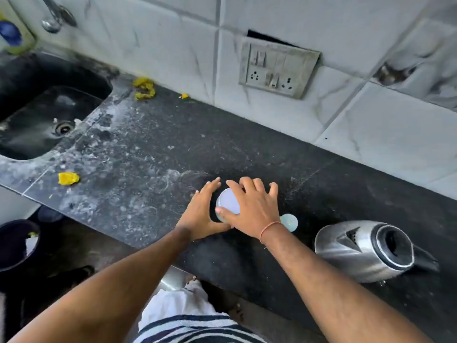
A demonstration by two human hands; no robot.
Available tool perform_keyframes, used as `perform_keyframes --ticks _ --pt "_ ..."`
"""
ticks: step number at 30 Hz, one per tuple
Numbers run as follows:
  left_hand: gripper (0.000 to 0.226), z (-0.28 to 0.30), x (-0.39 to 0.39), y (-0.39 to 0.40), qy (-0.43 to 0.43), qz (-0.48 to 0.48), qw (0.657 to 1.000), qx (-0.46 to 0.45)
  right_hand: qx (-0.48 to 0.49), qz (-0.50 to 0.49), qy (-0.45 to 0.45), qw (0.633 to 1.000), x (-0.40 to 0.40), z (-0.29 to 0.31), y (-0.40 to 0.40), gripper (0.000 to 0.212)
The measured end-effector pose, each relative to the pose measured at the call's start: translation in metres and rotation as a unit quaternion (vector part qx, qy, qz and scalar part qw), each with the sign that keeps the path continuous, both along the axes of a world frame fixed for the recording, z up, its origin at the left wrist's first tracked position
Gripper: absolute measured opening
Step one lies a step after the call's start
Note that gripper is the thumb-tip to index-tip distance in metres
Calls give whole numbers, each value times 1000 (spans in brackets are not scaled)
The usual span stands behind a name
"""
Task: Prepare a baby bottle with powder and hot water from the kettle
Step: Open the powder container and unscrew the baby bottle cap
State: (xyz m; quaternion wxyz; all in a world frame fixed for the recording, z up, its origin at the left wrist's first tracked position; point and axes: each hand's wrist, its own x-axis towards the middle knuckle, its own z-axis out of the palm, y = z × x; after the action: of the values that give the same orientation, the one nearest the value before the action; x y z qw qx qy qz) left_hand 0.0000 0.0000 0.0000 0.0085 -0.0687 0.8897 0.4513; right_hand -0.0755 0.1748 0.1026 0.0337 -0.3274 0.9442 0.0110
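A round container with a white lid (228, 201) stands on the black countertop (148, 184) near its front edge. My left hand (201, 214) cups the container's left side, fingers along the far side and thumb at the near side. My right hand (252, 209) lies over the lid, fingers spread and curled round its rim, thumb on the near edge. The container's body is hidden under both hands. A small pale blue round object (289, 222) peeks out behind my right wrist. A steel kettle (366, 251) stands to the right with its lid open.
A dark sink (49, 115) with a tap (53, 18) is at the far left. Yellow scraps (68, 178) lie on the dusty counter. A switch and socket panel (277, 68) sits on the tiled wall. A dark bowl (17, 243) sits low at left.
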Motion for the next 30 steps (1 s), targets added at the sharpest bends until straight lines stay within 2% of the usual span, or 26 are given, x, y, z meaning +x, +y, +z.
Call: perform_keyframes --ticks 5,10,17,20,24,27,30 --pt "122 -3 -23 5 -20 -52 998 18 71 0 -16 997 -14 0 -16 91" --pt "93 -5 -32 10 13 -66 998 7 78 28 -37 996 -19 -4 -16 84" --pt "92 -18 -30 9 22 -75 997 11 87 109 -81 987 -28 1 -16 75" --pt "88 -18 -31 7 21 -77 997 8 124 158 -80 976 -35 10 -15 72" --pt "90 -22 -32 8 16 -78 997 0 124 213 -125 961 -38 25 -15 61" --pt "90 -27 -31 8 11 -75 997 -7 141 249 -128 950 -36 30 -15 82" --pt "96 -30 -32 7 22 -72 997 -12 129 188 -107 968 -32 33 -18 96"
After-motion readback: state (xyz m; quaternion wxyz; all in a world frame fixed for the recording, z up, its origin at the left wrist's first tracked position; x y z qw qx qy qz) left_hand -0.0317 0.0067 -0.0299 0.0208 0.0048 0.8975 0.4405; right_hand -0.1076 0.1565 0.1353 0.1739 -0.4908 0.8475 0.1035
